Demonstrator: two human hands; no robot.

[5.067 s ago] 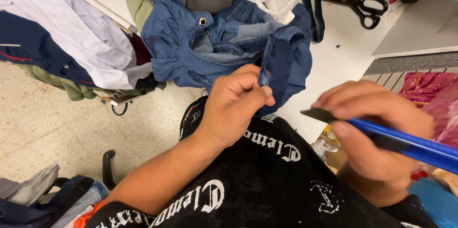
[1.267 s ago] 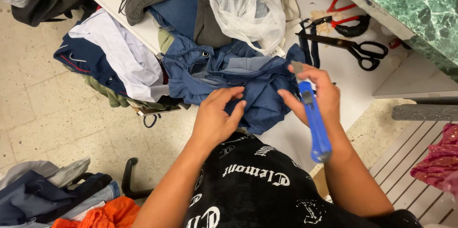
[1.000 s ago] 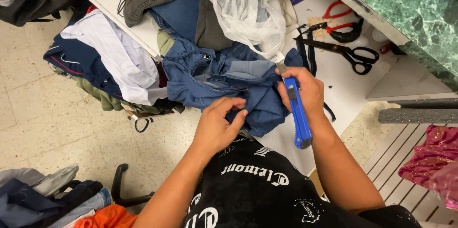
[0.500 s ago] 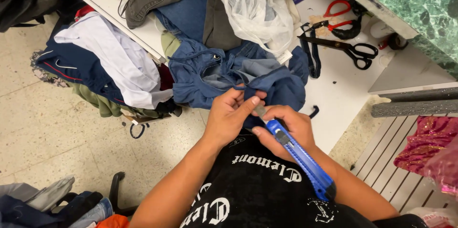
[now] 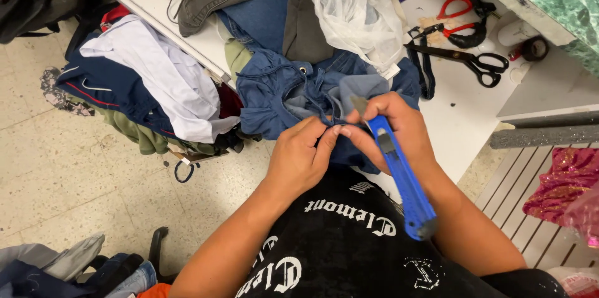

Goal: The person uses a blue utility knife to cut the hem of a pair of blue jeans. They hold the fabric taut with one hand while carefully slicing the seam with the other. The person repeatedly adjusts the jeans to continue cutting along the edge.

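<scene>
- Looking down through the head view, the left hand pinches a fold of the blue denim garment near the middle of the frame, its grip closed narrow on the cloth with the fingertips meeting those of the other hand.
- The right hand is wrapped around a blue utility knife, grip closed on the handle; the short grey blade points toward the upper left, just beside the pinched fold, and the handle runs down toward the lower right over the black printed shirt.
- The denim garment lies on the edge of the white bench, directly above both hands, touching the left fingertips and right at the blade tip.
- Doing this well seems to call for keeping the cloth taut between the fingers, the blade angled away from the left fingertips, and short, shallow strokes, since the fingers sit very close to the edge.
- Black scissors and red-handled scissors rest at the upper right of the bench, well apart from the hands.
- A white plastic bag lies on the clothes above, and a heap of garments hangs off the bench at left.
</scene>
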